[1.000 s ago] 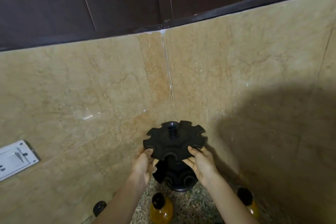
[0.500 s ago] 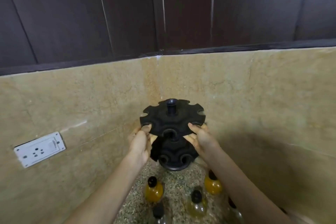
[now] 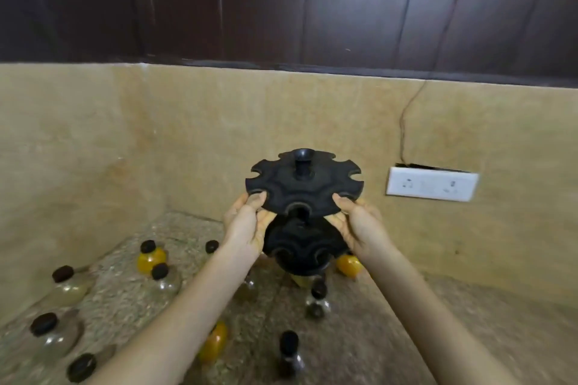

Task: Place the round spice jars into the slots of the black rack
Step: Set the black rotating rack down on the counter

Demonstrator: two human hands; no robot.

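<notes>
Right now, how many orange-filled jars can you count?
3 orange jars: one back left, one right of the rack at, one by the left forearm at. More may be hidden.

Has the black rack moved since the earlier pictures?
Yes. The black rack, earlier in the wall corner, is now out along the tiled wall, near a white socket plate; both hands hold it.

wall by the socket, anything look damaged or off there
Yes. A dark crack runs down the beige wall to the white socket plate, and a dark gap shows along the plate's top edge, as if it sits loose. Otherwise nothing spilled; the black rack is level.
</notes>
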